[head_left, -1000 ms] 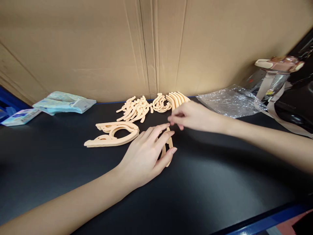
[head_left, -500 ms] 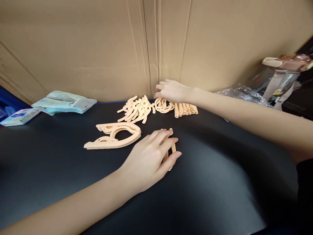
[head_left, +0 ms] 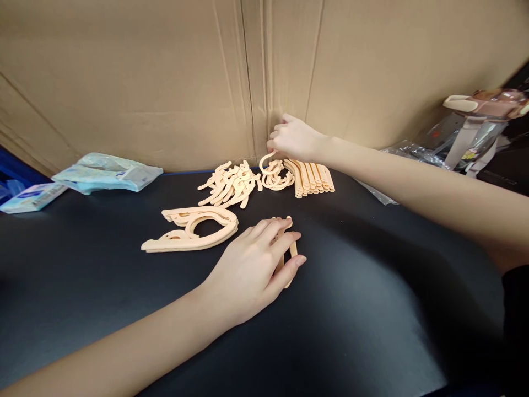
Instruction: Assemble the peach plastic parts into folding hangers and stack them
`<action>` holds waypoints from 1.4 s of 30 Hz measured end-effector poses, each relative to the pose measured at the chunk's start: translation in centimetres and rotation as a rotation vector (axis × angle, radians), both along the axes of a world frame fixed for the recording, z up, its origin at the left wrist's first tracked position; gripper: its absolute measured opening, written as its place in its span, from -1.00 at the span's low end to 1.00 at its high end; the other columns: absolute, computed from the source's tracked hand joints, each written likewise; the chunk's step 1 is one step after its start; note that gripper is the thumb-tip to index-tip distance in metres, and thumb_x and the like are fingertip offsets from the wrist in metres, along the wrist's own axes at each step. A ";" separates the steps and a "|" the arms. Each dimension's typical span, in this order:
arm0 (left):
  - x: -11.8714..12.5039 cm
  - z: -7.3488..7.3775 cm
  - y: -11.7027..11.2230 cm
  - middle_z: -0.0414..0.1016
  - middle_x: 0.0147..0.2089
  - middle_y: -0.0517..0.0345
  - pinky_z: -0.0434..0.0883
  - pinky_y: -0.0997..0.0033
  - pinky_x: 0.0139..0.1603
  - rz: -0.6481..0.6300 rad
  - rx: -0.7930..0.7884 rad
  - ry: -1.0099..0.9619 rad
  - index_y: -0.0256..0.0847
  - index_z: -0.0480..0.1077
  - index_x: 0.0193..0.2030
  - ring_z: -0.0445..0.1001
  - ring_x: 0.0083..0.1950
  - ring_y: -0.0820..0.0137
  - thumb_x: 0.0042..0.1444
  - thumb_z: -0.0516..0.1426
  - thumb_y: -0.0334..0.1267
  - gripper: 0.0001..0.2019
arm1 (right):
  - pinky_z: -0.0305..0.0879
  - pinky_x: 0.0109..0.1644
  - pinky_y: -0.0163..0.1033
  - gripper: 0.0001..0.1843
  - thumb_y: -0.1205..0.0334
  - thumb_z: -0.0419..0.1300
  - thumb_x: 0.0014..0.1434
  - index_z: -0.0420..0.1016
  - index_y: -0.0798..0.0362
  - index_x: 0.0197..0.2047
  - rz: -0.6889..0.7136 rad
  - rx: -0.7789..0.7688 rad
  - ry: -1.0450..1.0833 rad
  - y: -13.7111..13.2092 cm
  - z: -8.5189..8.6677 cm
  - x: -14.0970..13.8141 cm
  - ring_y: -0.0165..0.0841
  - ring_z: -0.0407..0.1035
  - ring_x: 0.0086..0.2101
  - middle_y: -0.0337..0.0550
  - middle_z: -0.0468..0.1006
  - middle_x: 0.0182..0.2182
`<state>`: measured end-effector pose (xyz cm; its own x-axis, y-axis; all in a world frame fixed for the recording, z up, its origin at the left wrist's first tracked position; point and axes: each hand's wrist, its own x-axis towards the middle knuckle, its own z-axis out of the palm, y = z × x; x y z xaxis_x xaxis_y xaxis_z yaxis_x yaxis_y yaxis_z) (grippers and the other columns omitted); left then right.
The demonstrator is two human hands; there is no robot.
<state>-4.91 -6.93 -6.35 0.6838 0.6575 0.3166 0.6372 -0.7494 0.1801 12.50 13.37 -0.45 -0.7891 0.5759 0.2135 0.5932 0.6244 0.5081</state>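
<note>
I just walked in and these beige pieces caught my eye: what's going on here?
On a black tabletop, a person's right hand grips a curved beige hook by one end, at the hook pile. The left hand lies over some beige hanger pieces. Folded hangers are stacked to its left. Toward the cardboard lie a heap of wavy pieces and a row of curved strips, either side of the hooks.

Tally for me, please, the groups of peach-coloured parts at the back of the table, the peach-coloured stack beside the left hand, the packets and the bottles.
Groups at the back: 3 (wavy parts, hook parts, long curved parts)
Stack by the left hand: 1 (peach-coloured stack)
Packets: 2 (light-blue packet, white-and-blue packet)
Bottles: 1 (strapped bottle)
Total: 7
</note>
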 end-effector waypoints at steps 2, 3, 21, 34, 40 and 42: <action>0.0 0.1 0.0 0.44 0.20 -0.08 0.48 0.10 0.07 -0.003 0.015 -0.004 -0.27 0.44 0.10 0.42 0.19 0.18 0.35 -0.06 -0.16 -0.63 | 0.10 0.01 -0.07 -0.76 0.27 0.07 0.30 0.57 0.10 -0.28 -0.032 0.019 0.014 -0.2 0.6 0.3 -0.25 0.40 -0.19 -0.18 0.56 -0.34; 0.0 0.1 0.0 0.45 0.19 -0.08 0.48 0.12 0.07 -0.003 0.023 -0.008 -0.28 0.45 0.09 0.43 0.18 0.19 0.35 -0.06 -0.16 -0.63 | 0.10 0.01 -0.06 -0.75 0.30 0.06 0.29 0.57 0.12 -0.25 -0.044 0.021 0.027 -0.5 0.9 0.6 -0.22 0.41 -0.17 -0.13 0.57 -0.31; -0.3 0.2 0.8 0.50 0.07 0.12 0.54 0.31 -0.01 0.152 -0.428 -0.538 -0.12 0.35 0.07 0.52 0.05 0.33 0.24 -0.03 -0.37 -0.69 | 0.24 -0.10 -0.13 -0.77 0.32 0.05 0.35 0.55 0.01 -0.10 0.218 -0.411 0.140 -15.0 -1.6 5.5 -0.25 0.41 -0.21 -0.17 0.58 -0.26; -0.2 0.4 0.6 0.38 0.19 0.11 0.54 0.40 0.06 0.125 -0.437 -0.570 -0.10 0.29 0.08 0.40 0.20 0.39 0.28 0.01 -0.24 -0.75 | 0.23 -0.03 -0.09 -0.75 0.19 0.08 0.34 0.52 0.08 -0.04 -0.023 -0.264 0.431 -12.5 -1.2 6.5 -0.23 0.48 -0.26 -0.11 0.63 -0.24; -0.2 0.4 0.7 0.35 0.20 0.07 0.55 0.34 0.07 0.151 -0.388 -0.547 -0.12 0.30 0.08 0.42 0.19 0.34 0.30 -0.01 -0.21 -0.75 | 0.31 -0.07 -0.08 -0.60 0.05 0.04 0.31 0.52 0.07 0.04 -0.159 -0.338 0.549 -8.1 -2.7 10.7 -0.15 0.46 -0.15 -0.01 0.57 -0.11; -0.2 0.4 0.7 0.35 0.20 0.07 0.56 0.31 0.06 0.157 -0.378 -0.534 -0.11 0.30 0.08 0.44 0.16 0.33 0.30 -0.02 -0.20 -0.75 | 0.32 0.01 -0.04 -0.56 0.01 -0.02 0.34 0.48 0.03 0.10 -0.115 -0.394 0.543 -7.6 -3.4 11.5 -0.14 0.43 -0.08 0.00 0.53 -0.04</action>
<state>-5.08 -6.22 -5.92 0.3842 0.8686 0.3128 0.4843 -0.4781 0.7328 23.95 5.72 -3.81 -0.5584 0.7658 0.3190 0.7736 0.6195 -0.1331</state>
